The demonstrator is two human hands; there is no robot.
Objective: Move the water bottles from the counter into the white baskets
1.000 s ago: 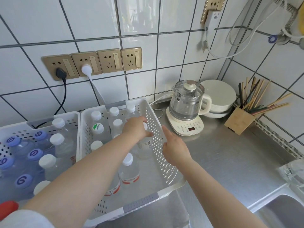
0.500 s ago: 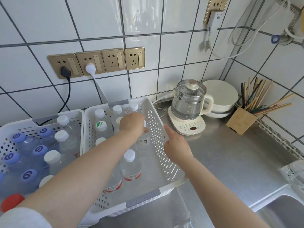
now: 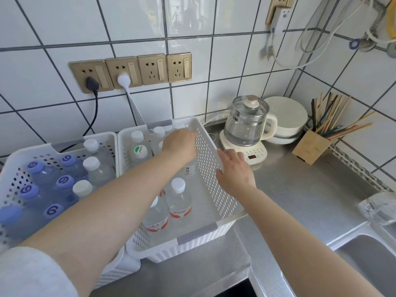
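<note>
Left hand now further back in right basket, clamped on bottle top. Right hand lifted off rim, fingers apart. Placement nearly done; desk centre-right w/o bottles.

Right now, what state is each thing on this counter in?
Left hand: inside the right basket, closed over a water bottle.
Right hand: open, against the right basket wall from outside.
Left basket: crowded with upright capped bottles.
Glass kettle: lid on, base display lit.
Black plug: plugged in.
White plug: plugged in.
</note>
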